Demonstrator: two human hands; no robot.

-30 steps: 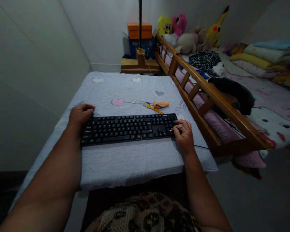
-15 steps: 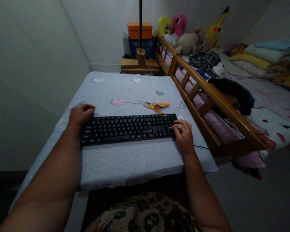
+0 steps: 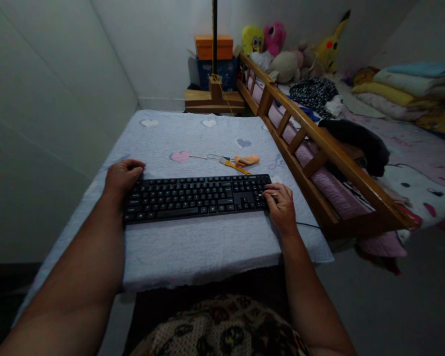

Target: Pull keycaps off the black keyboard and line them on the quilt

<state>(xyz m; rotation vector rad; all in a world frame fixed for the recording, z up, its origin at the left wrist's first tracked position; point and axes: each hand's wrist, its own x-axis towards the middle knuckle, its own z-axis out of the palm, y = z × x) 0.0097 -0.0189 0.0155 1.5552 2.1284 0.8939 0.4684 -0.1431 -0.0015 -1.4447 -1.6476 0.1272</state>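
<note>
A black keyboard (image 3: pixel 196 197) lies across the cloth-covered table in front of me. My left hand (image 3: pixel 123 175) is at its far left corner, fingers curled and thumb close to them, apparently gripping the keyboard's edge; the exact contact is hidden. At the opposite end, my right hand (image 3: pixel 281 201) pinches a thin cotton swab (image 3: pixel 274 194), its white tip over the number pad keys. Beyond the keyboard lie a small brush with a yellow handle (image 3: pixel 237 167) and an orange-handled tool (image 3: pixel 246 160) with a thin wire loop.
The table's pale cloth (image 3: pixel 193 247) has heart patterns. A black cable (image 3: pixel 308 225) runs off at right. Beside the table stands a wooden bed rail (image 3: pixel 304 123), with bedding and plush toys (image 3: pixel 252 39) behind it. An orange box (image 3: pixel 214 47) and a wooden post base (image 3: pixel 200 101) are at the back.
Almost nothing differs. The cotton swab and my right hand have shifted very slightly; my left hand and the keyboard stay in place.
</note>
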